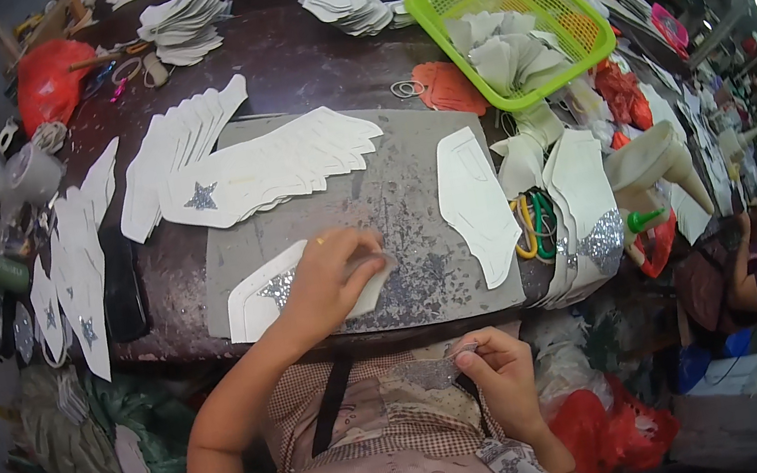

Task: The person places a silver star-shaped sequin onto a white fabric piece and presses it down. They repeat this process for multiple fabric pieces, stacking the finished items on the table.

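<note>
My left hand [336, 269] is over a white shoe-upper piece [249, 305] with silver glitter on it, lying at the front of the grey work board [423, 259]. Its fingers are curled together, slightly blurred, around something greyish that I cannot make out. Low in front of my apron, my right hand [501, 367] pinches a thin silver glitter piece [428, 371] between thumb and fingers. Farther back on the board, a fanned stack of white pieces [265, 167] shows a silver star. Another white cut piece [476, 204] lies alone at the board's right side.
More white stacks [180, 145] lie to the left and at the back. A green basket [525, 99] with pale pieces stands at the back right. Scissors [538, 223] and a glitter-trimmed stack [583, 200] are right of the board. One person [750, 277] sits at far right.
</note>
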`<state>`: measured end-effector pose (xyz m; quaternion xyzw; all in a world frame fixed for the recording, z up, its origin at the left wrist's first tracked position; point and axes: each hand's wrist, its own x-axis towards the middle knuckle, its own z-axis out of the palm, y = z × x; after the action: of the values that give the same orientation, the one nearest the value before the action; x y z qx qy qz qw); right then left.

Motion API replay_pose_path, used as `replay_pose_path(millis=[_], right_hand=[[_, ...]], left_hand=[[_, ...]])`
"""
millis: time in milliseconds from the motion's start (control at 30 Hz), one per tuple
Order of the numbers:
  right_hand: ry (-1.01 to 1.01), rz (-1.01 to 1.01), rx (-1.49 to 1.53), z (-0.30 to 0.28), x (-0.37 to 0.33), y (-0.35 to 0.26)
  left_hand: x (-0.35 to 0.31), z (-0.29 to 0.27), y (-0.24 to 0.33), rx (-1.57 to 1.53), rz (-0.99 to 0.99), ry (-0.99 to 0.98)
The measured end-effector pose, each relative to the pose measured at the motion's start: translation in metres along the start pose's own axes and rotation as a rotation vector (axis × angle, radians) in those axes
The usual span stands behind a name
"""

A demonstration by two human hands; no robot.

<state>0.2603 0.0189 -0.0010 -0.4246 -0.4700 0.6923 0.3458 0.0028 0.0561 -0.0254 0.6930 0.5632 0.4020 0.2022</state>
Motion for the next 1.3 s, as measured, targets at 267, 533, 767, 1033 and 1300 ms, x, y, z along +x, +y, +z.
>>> replay_pose_path(millis=[267, 533, 767, 1033, 1300], right_hand=[[-0.087, -0.031, -0.122, 0.027, 0.003, -0.044], [-0.147, 0.027, -0.104, 0.040, 0.004, -0.033], [-0.150, 0.069, -0.111, 0.038, 0.004, -0.035], [-0.149, 0.081, -0.134, 0.036, 0.001, -0.037], [-0.174, 0.092, -0.088, 0.038, 0.001, -0.034]], left_hand=[[-0.035, -0.030, 0.069, -0.265, 0.000, -0.103], [-0.053, -0.028, 0.078, -0.357, -0.063, -0.142], [-0.054, -0.025, 0.076, -0.381, -0.095, -0.155], [-0.055, -0.027, 0.076, -0.355, -0.085, -0.167], [-0.056, -0.027, 0.076, -0.324, -0.046, -0.165]])
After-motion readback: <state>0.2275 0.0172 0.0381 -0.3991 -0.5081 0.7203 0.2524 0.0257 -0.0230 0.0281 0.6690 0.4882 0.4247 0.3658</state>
